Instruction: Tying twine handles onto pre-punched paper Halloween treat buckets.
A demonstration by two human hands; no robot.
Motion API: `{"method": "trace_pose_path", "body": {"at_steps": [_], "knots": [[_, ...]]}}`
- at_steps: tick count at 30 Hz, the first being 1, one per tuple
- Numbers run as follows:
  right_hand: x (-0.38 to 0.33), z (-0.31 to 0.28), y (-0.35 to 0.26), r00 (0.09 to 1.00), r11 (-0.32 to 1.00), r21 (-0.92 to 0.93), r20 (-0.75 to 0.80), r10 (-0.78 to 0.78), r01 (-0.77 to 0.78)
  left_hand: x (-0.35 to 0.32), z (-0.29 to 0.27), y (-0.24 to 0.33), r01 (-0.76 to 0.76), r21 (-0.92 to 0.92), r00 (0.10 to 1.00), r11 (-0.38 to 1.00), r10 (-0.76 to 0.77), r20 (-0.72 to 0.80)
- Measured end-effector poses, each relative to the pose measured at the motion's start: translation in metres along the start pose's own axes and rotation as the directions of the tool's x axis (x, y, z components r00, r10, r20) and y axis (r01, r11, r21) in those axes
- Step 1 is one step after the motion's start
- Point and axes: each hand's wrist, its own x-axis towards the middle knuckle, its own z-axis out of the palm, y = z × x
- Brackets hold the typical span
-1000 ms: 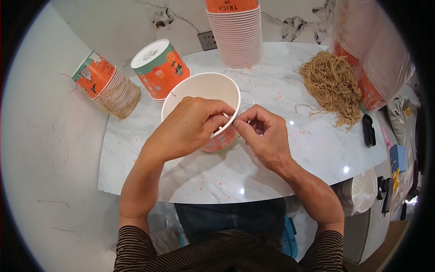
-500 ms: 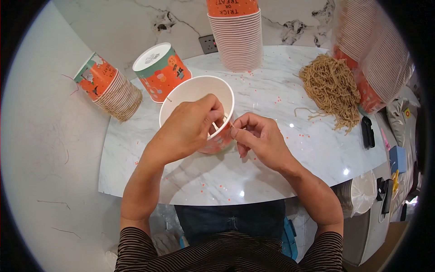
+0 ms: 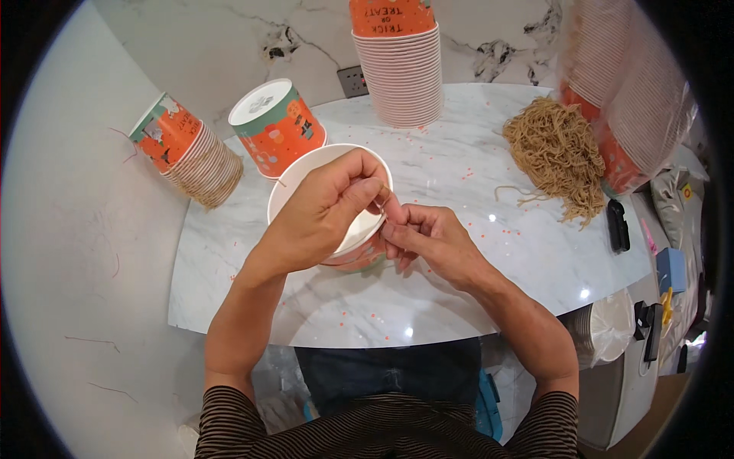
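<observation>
Evidently the care here belongs at one small spot on the bucket (image 3: 361,232), an orange-printed paper one with a white inside, standing mouth up in the middle of the table (image 3: 489,279), straight out at twelve o'clock from the person. Both hands meet at its rim between three and four o'clock. The left hand (image 3: 325,206) crosses the mouth from seven o'clock, its thumb and forefinger drawn together, apparently around a thin cord (image 3: 383,208). The right hand (image 3: 434,243) comes in from four o'clock, thumb and fingers closed at the outer wall, seemingly on the same cord, though the fingers hide much of it.

Good handling would mean a pinch close to the wall, so the limp strand cannot buckle, and a light pull from one side while the other pays out. The paper probably dents or tears if dragged hard, so pressure is best kept off the rim. A tan stub (image 3: 283,183) shows on the wall near ten o'clock, a useful reference for height. The pile of string (image 3: 554,153), out between two and three o'clock, looks safely away from the elbows.
</observation>
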Motion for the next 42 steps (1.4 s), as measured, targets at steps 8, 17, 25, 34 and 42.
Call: {"method": "trace_pose_path", "body": {"at_steps": [8, 17, 25, 34, 42], "knots": [[-0.003, -0.004, -0.006, 0.997, 0.998, 0.051, 0.069, 0.037, -0.041, 0.009, 0.006, 0.014, 0.174, 0.082, 0.984, 0.981, -0.169, -0.062], [0.002, -0.008, 0.000, 0.998, 0.984, 0.174, -0.055, -0.014, 0.024, 0.014, 0.005, 0.019, 0.199, 0.097, 0.979, 0.975, -0.193, -0.065], [0.003, -0.004, -0.001, 0.997, 0.977, 0.203, -0.034, 0.069, -0.061, 0.030, 0.009, 0.012, 0.030, 0.287, 0.999, 0.957, -0.025, -0.020], [0.000, -0.009, -0.006, 0.996, 0.964, 0.267, -0.076, 0.035, -0.013, 0.039, -0.002, 0.010, 0.149, 0.521, 0.981, 0.840, -0.192, 0.028], [0.000, -0.010, -0.006, 0.994, 0.935, 0.338, -0.068, -0.084, 0.102, 0.037, -0.029, -0.003, 0.323, 0.354, 0.920, 0.878, -0.378, 0.099]]}}
